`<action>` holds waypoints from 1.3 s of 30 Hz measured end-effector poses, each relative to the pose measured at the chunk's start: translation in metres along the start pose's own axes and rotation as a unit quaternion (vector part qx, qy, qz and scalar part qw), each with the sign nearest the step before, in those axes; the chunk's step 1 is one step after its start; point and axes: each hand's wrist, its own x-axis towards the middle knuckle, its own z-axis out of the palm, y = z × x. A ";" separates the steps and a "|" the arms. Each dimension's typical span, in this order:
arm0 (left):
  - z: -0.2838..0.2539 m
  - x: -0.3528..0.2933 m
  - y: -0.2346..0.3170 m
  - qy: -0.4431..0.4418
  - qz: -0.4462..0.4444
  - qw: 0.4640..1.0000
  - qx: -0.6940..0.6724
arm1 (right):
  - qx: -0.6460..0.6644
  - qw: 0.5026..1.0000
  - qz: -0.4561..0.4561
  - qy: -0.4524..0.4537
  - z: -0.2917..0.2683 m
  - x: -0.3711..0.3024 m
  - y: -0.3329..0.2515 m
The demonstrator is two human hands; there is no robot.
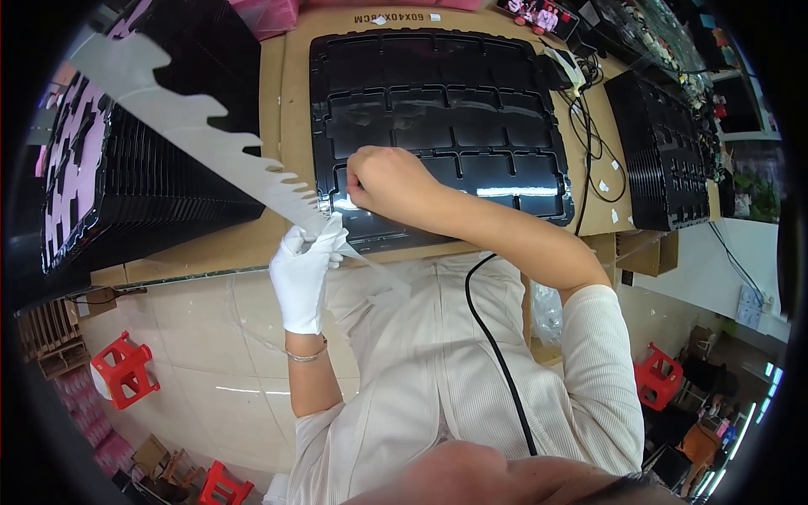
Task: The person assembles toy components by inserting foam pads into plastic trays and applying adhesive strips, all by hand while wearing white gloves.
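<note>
My left hand (pixel 301 282), in a white glove, is closed around the lower end of a long whitish strip (pixel 198 139) with a notched edge. The strip slants up to the far left, and a thin clear tail hangs below the glove. Bare and with its fingers curled in, my right hand (pixel 394 183) is over the left part of a black plastic tray (pixel 438 122). Whatever its fingertips pinch, if anything, is hidden. Shallow ribbed compartments divide the tray, which lies flat on cardboard (pixel 292 109) in front of me.
Tall stacks of black trays stand at the left (pixel 181 172) and right (pixel 661 156). Cables (pixel 589 139) coil beside the tray, and a black cord (pixel 501 362) crosses my lap. Red stools (pixel 126 370) stand on the floor. A pink bag (pixel 265 17) lies at the back.
</note>
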 end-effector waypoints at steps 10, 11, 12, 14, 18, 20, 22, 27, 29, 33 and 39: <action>0.006 -0.001 0.003 0.030 0.026 0.999 -0.010 | 0.526 0.837 0.110 -0.098 -0.040 -0.048 0.014; 0.010 -0.004 0.006 0.021 0.021 0.999 -0.034 | 0.645 0.737 0.184 -0.079 -0.042 -0.052 0.014; 0.016 -0.006 0.009 0.016 0.022 0.999 -0.031 | 0.659 0.725 0.187 -0.069 -0.041 -0.058 0.014; 0.031 -0.011 0.014 -0.023 0.024 0.996 -0.082 | 0.647 0.729 0.213 -0.057 -0.039 -0.064 0.005; 0.058 -0.016 0.014 -0.065 0.040 0.993 -0.093 | 0.554 0.805 0.199 0.078 -0.028 -0.084 -0.014; 0.065 -0.018 0.024 -0.088 0.052 0.990 -0.101 | 0.524 0.818 0.195 0.136 -0.034 -0.092 -0.012; 0.068 -0.014 0.025 -0.096 0.066 0.992 -0.045 | 0.297 0.926 0.116 0.204 -0.047 -0.104 -0.007; 0.088 -0.012 0.016 -0.142 0.095 0.985 -0.016 | 0.279 0.936 0.025 0.215 -0.064 -0.135 0.004; 0.093 -0.013 0.014 -0.129 0.088 0.987 -0.020 | 0.381 0.911 0.091 0.132 -0.083 -0.149 0.013; 0.094 -0.018 0.011 -0.119 0.097 0.988 0.013 | 0.203 0.934 0.273 0.111 -0.134 -0.168 0.077; 0.100 -0.018 0.013 -0.127 0.076 0.989 0.014 | 0.013 0.955 0.279 0.100 -0.138 -0.168 0.101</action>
